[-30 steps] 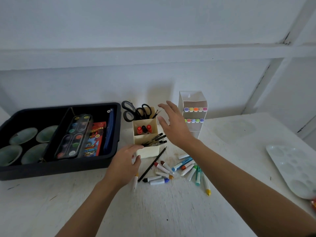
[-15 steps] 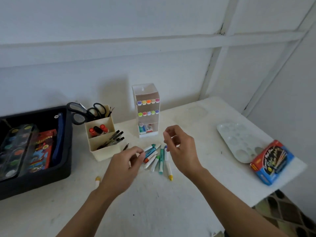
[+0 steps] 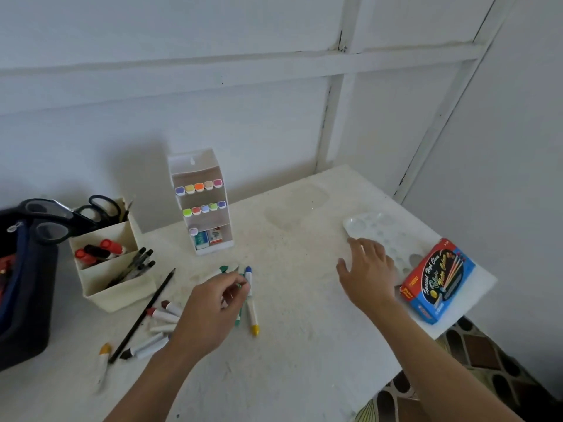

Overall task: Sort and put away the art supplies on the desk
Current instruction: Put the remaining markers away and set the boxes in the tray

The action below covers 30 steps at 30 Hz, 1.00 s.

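Loose white markers point(image 3: 162, 315) with coloured caps lie scattered on the white desk point(image 3: 292, 345), next to a black pencil point(image 3: 143, 315). My left hand point(image 3: 210, 312) is over the right part of the pile, its thumb and fingers pinching a small bunch of markers point(image 3: 249, 277) with green and blue caps; a yellow-tipped marker point(image 3: 253, 321) sticks out below it. My right hand point(image 3: 368, 269) is spread open, holds nothing, and hovers at the near edge of the white paint palette point(image 3: 377, 225). A blue and red crayon box point(image 3: 438, 281) lies just right of that hand.
A cream desk organiser point(image 3: 117, 287) holding pens, red markers and black scissors point(image 3: 61, 214) stands at the left. A white tiered marker rack point(image 3: 201, 205) stands against the wall. A black tray point(image 3: 24, 300) sits at the far left. The desk's right edge runs just past the crayon box.
The view has swung to the right. My right hand left the marker pile and moved right to the palette, opening out. My left hand closed in on the markers in the pile.
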### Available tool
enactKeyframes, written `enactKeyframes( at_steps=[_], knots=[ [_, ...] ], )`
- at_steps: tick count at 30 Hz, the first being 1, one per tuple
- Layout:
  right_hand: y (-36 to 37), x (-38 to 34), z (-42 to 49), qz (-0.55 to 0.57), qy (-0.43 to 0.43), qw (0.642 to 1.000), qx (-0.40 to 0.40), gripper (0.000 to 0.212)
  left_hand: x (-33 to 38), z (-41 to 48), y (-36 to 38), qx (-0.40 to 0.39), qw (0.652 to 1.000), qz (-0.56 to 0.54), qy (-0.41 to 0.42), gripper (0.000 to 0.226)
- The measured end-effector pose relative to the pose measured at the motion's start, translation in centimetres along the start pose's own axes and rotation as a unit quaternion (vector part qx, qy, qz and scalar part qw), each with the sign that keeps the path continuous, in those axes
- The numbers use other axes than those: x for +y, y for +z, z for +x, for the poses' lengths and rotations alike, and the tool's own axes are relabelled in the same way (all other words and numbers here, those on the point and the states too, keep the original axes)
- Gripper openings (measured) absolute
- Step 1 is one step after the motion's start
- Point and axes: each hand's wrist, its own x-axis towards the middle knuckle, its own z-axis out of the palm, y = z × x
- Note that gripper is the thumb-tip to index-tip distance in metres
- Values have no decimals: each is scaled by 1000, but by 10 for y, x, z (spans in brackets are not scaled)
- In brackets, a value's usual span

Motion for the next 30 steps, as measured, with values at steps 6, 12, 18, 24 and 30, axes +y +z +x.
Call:
enactKeyframes(
  at_steps=[6, 12, 18, 24, 30],
  knots=[
    [15, 21, 4, -26, -25, 999, -28, 46, 1, 15, 11, -3, 1000, 2, 1, 11],
    [15, 0, -2, 30, -99, 994, -20, 29, -2, 16, 13, -4, 1000, 19, -8, 6],
    [16, -30, -14, 114, -206, 970, -62, 18, 4, 18, 17, -16, 999, 33, -2, 6],
    [4, -31, -4, 324, -168, 924, -113, 24, 14, 27, 27, -29, 996, 85, -27, 12],
    [-21, 24, 22, 189, -132, 970, 76, 14, 30, 44, 54, -49, 992, 117, 6, 24]
  ],
)
